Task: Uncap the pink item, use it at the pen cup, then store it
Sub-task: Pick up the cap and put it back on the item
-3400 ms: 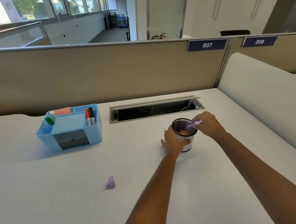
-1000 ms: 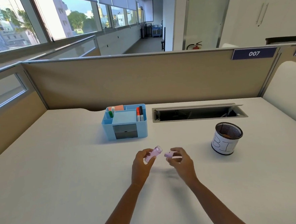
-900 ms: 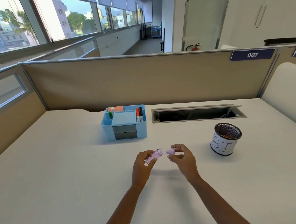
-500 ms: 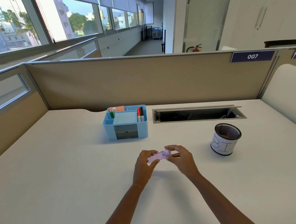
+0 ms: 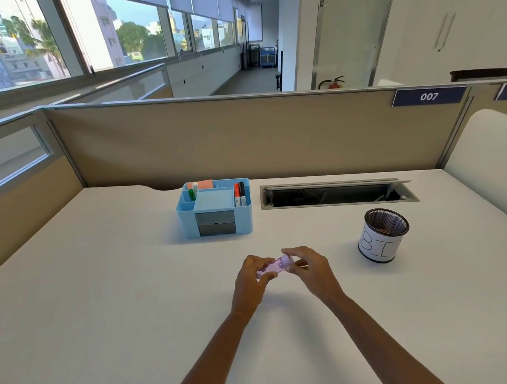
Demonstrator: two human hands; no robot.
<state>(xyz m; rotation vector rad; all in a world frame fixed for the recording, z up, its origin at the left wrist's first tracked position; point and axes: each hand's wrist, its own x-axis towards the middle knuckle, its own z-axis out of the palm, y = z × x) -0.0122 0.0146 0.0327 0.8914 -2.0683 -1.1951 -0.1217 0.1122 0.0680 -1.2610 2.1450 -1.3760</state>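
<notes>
A small translucent pink item (image 5: 274, 267) is held level between both hands above the middle of the white desk (image 5: 103, 292). My left hand (image 5: 252, 277) grips its body from the left. My right hand (image 5: 307, 267) pinches its right end, where the cap sits on it. The black mesh pen cup (image 5: 382, 235) with a white paper label stands upright to the right, apart from both hands. A light blue desk organizer (image 5: 214, 208) stands behind the hands, holding markers, a glue stick and sticky notes.
An open cable slot (image 5: 336, 193) is set in the desk behind the pen cup. A beige partition (image 5: 242, 138) closes the far edge. A white padded panel (image 5: 490, 157) borders the right side.
Earlier my right hand held the item at the pen cup with the cap lying on the desk. Since then both hands moved to the middle and the cap was brought onto the item's end.
</notes>
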